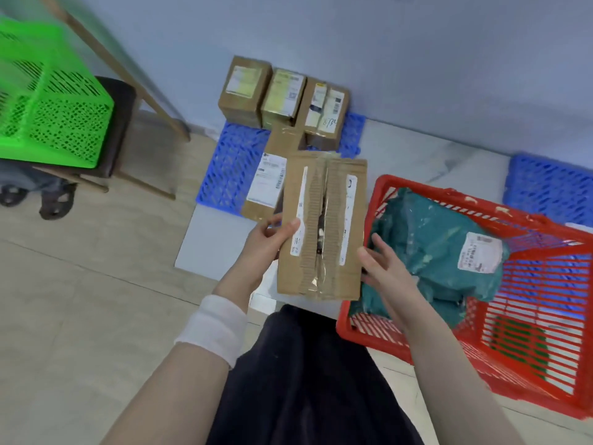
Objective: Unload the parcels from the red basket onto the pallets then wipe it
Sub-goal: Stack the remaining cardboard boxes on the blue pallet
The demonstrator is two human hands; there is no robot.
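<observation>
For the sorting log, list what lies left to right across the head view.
In order: green basket → blue pallet bearing boxes → held cardboard parcel → teal parcel in the red basket → second blue pallet.

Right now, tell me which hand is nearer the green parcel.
Right. The right hand sits beside the green parcel; the left hand grips the far side of the box.

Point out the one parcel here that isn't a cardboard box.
The teal plastic mailer bag lying in the red plastic basket; every other parcel is a brown cardboard box.
</observation>
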